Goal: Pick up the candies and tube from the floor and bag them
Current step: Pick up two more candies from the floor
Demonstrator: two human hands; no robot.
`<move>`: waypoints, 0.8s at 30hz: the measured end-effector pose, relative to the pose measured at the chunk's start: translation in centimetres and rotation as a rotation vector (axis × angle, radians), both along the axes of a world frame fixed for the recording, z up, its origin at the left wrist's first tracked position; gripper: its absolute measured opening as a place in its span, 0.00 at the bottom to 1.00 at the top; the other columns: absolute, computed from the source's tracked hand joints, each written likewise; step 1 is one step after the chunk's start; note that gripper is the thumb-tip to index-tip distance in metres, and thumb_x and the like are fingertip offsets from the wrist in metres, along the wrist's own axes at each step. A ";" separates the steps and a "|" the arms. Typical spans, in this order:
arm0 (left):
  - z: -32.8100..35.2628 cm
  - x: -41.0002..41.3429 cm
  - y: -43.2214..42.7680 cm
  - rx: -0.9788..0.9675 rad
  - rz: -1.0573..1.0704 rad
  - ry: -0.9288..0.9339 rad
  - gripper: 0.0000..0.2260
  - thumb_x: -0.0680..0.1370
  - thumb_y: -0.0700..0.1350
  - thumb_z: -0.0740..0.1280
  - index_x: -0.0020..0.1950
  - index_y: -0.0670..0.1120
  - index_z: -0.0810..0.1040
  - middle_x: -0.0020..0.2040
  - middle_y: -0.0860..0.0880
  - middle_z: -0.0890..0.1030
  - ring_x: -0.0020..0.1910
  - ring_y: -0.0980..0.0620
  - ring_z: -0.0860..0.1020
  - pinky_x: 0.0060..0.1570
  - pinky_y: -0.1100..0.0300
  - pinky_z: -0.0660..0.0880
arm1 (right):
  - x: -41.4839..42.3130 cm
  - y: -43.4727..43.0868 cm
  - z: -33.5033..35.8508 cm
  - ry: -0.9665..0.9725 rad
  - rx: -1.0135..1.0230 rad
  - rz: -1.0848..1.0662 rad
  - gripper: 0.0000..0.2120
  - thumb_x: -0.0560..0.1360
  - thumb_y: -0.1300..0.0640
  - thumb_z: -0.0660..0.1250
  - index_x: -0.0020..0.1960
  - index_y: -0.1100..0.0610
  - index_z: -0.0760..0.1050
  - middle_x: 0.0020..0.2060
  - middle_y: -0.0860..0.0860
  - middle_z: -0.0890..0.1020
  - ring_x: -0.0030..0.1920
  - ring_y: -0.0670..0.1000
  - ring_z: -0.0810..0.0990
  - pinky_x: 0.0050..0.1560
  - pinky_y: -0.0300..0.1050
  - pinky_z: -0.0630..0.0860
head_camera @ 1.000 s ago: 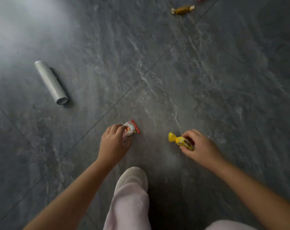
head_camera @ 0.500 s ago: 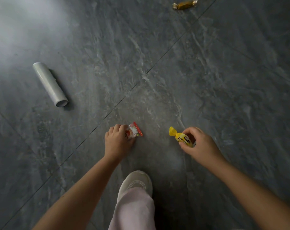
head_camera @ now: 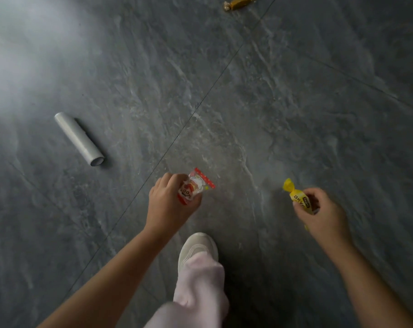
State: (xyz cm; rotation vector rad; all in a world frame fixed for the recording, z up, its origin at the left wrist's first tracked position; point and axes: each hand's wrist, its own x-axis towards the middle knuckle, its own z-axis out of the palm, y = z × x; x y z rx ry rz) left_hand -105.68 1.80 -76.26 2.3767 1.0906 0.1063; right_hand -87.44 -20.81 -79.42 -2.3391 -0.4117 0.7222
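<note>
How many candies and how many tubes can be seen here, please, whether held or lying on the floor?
Candies: 3 (red-and-white candy held in the left hand, yellow candy held in the right hand, gold candy on the floor)
Tubes: 1 (grey tube on the floor)
Total: 4

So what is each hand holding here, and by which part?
Left hand grips the red-and-white candy at its near end; right hand holds the yellow candy round its middle.

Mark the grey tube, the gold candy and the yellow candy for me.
grey tube (head_camera: 79, 138), head view, middle of its side.
gold candy (head_camera: 239, 2), head view, wrapped body.
yellow candy (head_camera: 297, 197), head view, printed wrapper body.
</note>
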 end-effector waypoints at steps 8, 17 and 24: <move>15.3 4.2 -2.3 -0.026 -0.216 0.036 0.18 0.65 0.52 0.70 0.50 0.43 0.78 0.44 0.44 0.77 0.42 0.45 0.75 0.43 0.48 0.73 | -1.5 -3.1 13.2 -0.026 0.050 -0.159 0.08 0.68 0.61 0.70 0.45 0.55 0.73 0.41 0.57 0.78 0.39 0.56 0.76 0.39 0.49 0.73; 31.8 5.5 -9.2 -0.052 -0.353 0.016 0.21 0.65 0.58 0.64 0.49 0.45 0.78 0.43 0.46 0.77 0.42 0.43 0.76 0.44 0.51 0.72 | -2.9 -7.7 30.9 -0.095 0.085 -0.213 0.09 0.67 0.62 0.70 0.46 0.59 0.74 0.41 0.55 0.75 0.38 0.55 0.74 0.38 0.50 0.72; 44.2 6.1 -17.0 -0.030 -0.586 -0.037 0.22 0.65 0.58 0.63 0.49 0.44 0.79 0.43 0.45 0.79 0.42 0.42 0.78 0.45 0.53 0.69 | -5.4 -16.0 43.3 -0.128 0.066 -0.411 0.07 0.69 0.61 0.69 0.44 0.55 0.72 0.42 0.56 0.76 0.40 0.56 0.74 0.39 0.48 0.70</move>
